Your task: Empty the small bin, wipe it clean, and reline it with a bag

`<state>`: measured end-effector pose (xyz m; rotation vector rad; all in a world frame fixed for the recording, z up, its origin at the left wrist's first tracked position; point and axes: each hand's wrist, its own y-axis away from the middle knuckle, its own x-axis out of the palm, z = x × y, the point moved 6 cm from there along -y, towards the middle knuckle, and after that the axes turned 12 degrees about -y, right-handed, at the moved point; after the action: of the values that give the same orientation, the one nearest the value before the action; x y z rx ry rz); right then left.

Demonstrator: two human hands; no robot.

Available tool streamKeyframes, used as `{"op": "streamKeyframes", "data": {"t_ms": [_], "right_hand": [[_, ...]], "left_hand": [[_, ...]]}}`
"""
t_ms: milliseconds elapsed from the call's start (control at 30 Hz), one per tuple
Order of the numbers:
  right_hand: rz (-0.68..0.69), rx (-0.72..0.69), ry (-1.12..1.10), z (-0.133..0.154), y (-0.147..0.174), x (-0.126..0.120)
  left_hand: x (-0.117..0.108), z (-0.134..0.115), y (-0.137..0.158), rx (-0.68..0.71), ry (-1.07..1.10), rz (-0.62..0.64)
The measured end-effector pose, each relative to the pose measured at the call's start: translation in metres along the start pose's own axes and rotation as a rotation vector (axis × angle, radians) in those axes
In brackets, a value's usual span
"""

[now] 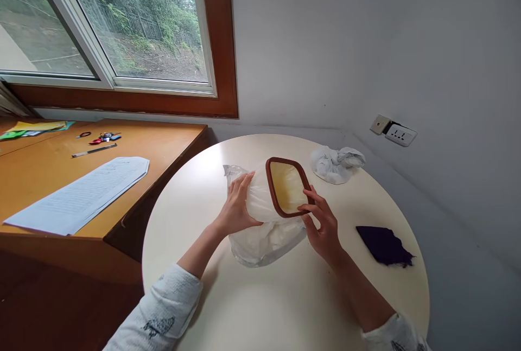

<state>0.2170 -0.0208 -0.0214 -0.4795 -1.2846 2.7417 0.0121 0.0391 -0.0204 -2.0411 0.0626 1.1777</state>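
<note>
A bin-like container (260, 199) with a brown rounded-square rim (278, 199) is tilted on its side above the table's middle, its mouth turned to the right and towards me. Its inside (287, 185) looks yellowish, with what seems to be thin clear plastic in it. My left hand (238, 204) clasps the whitish body from the left, thumb below. With its fingers on the lower right of the rim, my right hand (323, 226) grips the edge. A crumpled translucent plastic bag (264, 248) spreads beneath the container; where it meets the body is hard to make out.
On the round white table (183, 221) are a knotted white plastic bag (334, 165) at the back right and a dark purple cloth (382, 243) at the right. The wooden desk (171, 145) at left holds papers (85, 193), a pen (94, 150) and keys (106, 138).
</note>
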Motion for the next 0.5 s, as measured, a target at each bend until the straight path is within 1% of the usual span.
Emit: {"op": "streamKeyframes", "data": {"t_ms": [300,400,500], "right_hand": [[-0.008,-0.011,0.011,0.0009,-0.0001,-0.0019],[-0.026,-0.006,-0.002,0.0011,-0.0002,-0.0033],[-0.072,0.016,-0.042,0.0009,-0.0011,-0.0085]], "left_hand": [[-0.002,-0.0019,0.0013,0.003,0.03,0.005],[-0.002,-0.0021,0.0015,0.005,0.035,0.011],[-0.0028,-0.0032,0.0016,0.013,0.037,0.009]]}}
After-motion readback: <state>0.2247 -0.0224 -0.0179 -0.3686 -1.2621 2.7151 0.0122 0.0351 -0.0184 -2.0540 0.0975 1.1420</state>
